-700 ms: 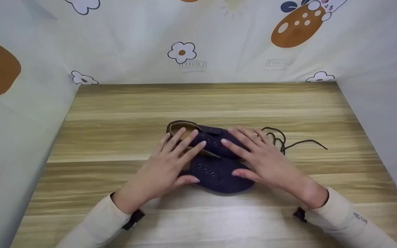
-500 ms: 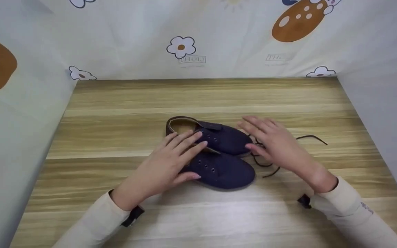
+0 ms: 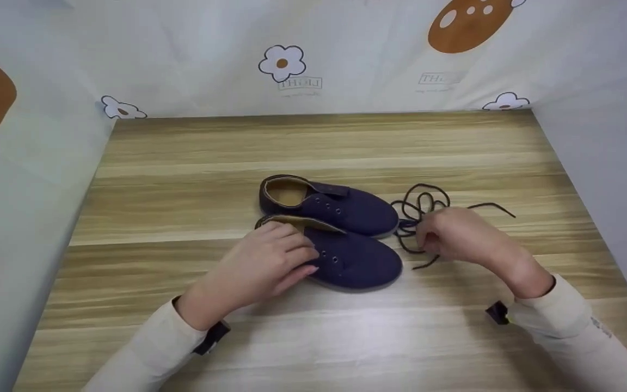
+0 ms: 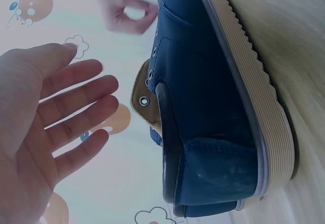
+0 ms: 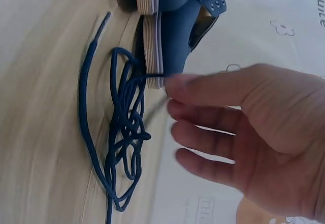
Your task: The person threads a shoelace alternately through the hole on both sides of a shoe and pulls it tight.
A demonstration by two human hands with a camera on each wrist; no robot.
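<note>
Two dark navy lace-up shoes lie side by side on the table, toes to the right. My left hand hovers over the nearer shoe, fingers loosely bent; in the left wrist view those fingers are apart from the shoe. Behind it sits the farther shoe, its eyelets bare of laces. Just right of the toes, my right hand reaches down to a tangled dark shoelace. Its thumb and index finger pinch a strand of the lace in the right wrist view.
The wood-grain table runs back to a pale patterned cloth, which also stands along both sides. Black wrist cameras are strapped under both forearms.
My right hand has left the shoes, moved right and come down onto the shoelace, its thumb and index finger closing. My left hand stays near the same spot, fingers bending more.
</note>
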